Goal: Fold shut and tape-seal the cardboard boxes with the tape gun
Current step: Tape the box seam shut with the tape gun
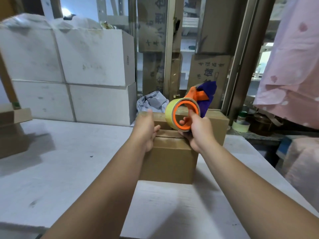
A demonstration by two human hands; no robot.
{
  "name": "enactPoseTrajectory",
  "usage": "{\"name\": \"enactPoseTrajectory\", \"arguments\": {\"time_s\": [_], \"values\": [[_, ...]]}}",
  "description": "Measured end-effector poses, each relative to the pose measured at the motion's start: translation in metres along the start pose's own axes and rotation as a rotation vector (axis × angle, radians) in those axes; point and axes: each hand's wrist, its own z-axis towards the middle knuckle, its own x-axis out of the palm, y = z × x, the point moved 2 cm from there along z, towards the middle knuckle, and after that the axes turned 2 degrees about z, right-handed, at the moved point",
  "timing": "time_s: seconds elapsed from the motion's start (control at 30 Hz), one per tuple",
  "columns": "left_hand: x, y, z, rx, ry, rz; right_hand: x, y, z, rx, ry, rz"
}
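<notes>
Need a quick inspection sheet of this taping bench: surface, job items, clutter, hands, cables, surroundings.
Surface: white table, scuffed and marked in places.
Job's things: cardboard box mid-table, top flaps folded down, no tape visible on the seam; tape gun, orange and purple with a yellowish roll, held over the box's far edge; second brown box directly behind.
Clutter: crumpled grey bag behind the boxes; spare tape roll on the right ledge; open carton at the left edge.
Grippers: left hand flat, presses the box top; right hand grips the tape gun.
Cables: nothing seen.
Surroundings: stacked white boxes back left; printed cartons behind glass; pink cloth hanging right.
</notes>
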Motion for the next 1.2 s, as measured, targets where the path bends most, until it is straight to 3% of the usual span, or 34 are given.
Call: {"name": "enactPoseTrajectory", "arguments": {"time_s": [0.07,0.2,0.27,0.5,0.67,1.0,1.2], "values": [[-0.001,-0.008,-0.003,0.123,-0.058,-0.007,0.003,-0.004,0.002,-0.102,-0.004,-0.107],[0.012,-0.022,-0.024,0.685,-0.175,0.303,0.006,-0.008,-0.003,-0.341,0.056,-0.322],[0.026,-0.024,-0.025,0.759,-0.146,0.426,0.006,-0.010,-0.007,-0.442,0.093,-0.394],[0.044,-0.033,-0.028,0.702,-0.085,0.435,0.002,-0.008,-0.009,-0.451,0.099,-0.291],[0.038,-0.038,-0.031,0.721,-0.267,0.355,0.003,-0.005,-0.014,-0.499,0.116,-0.337],[0.008,-0.035,-0.017,0.353,-0.279,-0.085,0.005,-0.009,-0.010,-0.379,0.009,-0.540],[-0.017,-0.024,-0.010,0.326,-0.285,0.046,0.003,-0.007,-0.010,-0.346,0.031,-0.490]]}}
